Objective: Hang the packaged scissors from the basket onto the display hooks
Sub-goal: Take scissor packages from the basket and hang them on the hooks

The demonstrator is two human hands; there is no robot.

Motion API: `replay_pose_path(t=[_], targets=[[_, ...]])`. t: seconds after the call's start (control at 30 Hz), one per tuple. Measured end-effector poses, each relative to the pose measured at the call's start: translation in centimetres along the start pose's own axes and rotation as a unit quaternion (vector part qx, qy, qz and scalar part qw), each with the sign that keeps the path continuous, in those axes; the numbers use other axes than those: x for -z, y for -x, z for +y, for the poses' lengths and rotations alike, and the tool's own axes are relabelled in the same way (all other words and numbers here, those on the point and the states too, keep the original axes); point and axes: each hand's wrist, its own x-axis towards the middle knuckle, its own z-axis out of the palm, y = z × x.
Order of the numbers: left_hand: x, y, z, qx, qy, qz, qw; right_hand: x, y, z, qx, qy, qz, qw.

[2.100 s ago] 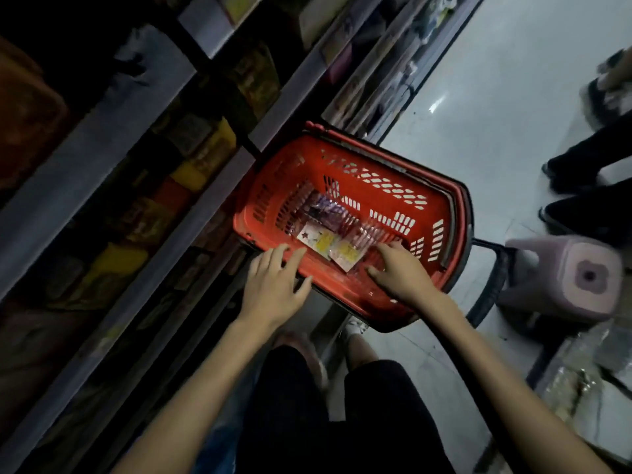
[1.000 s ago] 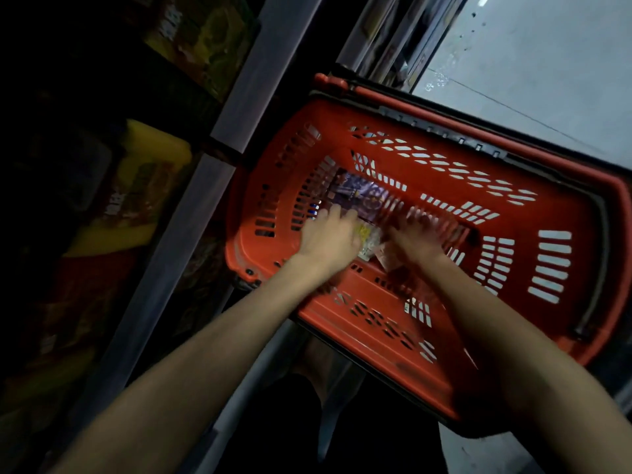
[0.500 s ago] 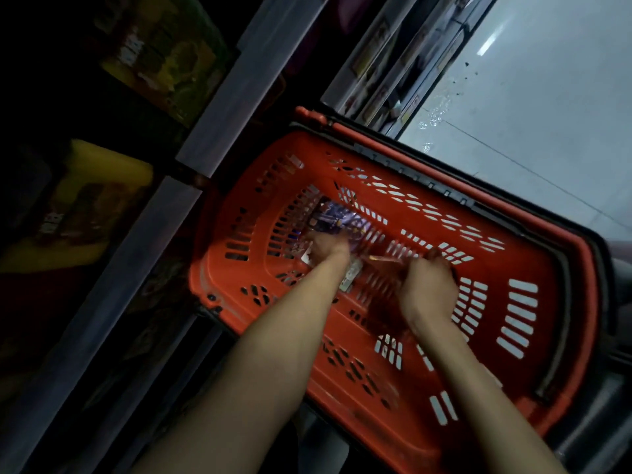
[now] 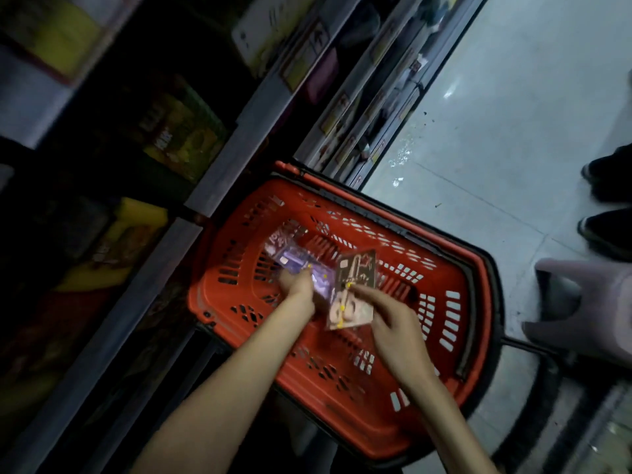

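Observation:
A red plastic basket [image 4: 455, 323] stands on the floor beside dark store shelves. Over its inside, my left hand [image 4: 297, 285] grips purple packaged scissors [image 4: 294, 258]. My right hand [image 4: 390, 323] pinches a reddish carded pack of scissors [image 4: 352, 289], lifted above the basket's bottom and tilted. The two packs sit close side by side. No display hooks show in this view.
Shelves [image 4: 219, 159] with yellow and dark packages run along the left. A pale pink stool [image 4: 588, 302] stands right of the basket, and a person's dark shoes [image 4: 605, 206] are on the grey floor at the far right. The basket's black handle [image 4: 492, 302] lies along its right side.
Both hands reached down into the basket, took hold of a pack each, and have now lifted them off the basket's bottom. The camera has pulled back upward.

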Motion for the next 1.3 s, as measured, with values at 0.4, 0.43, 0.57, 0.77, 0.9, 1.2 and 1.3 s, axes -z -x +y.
replay_pose_path(t=[0.4,0.43,0.57,0.77,0.9,1.2,1.3], targets=[[12.4,23.8,10.2,-0.149,-0.015,-0.287,0.946,8.5,11.2,-8.4,0.019,-0.209,-0.003,0.978],[12.5,24.8,10.4,-0.15,-0.013,-0.306,0.94,8.8,11.9,-8.8,0.02,-0.219,0.016,0.975],[13.1,29.4,11.1,-0.148,-0.008,-0.38,0.913,9.6,15.1,-9.5,0.033,-0.141,0.127,0.981],[13.3,34.9,10.7,-0.204,-0.082,-0.483,0.847,9.1,21.6,-11.7,0.019,-0.214,0.261,0.941],[13.9,37.9,9.9,-0.209,-0.148,-0.577,0.775,8.5,27.2,-11.3,-0.011,-0.225,0.334,0.915],[17.4,48.4,2.7,-0.196,-0.294,-0.71,0.609,8.8,42.1,-10.0,-0.057,-0.25,0.555,0.791],[19.7,52.2,-1.6,-0.136,-0.356,-0.743,0.55,6.9,48.5,-8.0,-0.08,-0.259,0.643,0.716]])
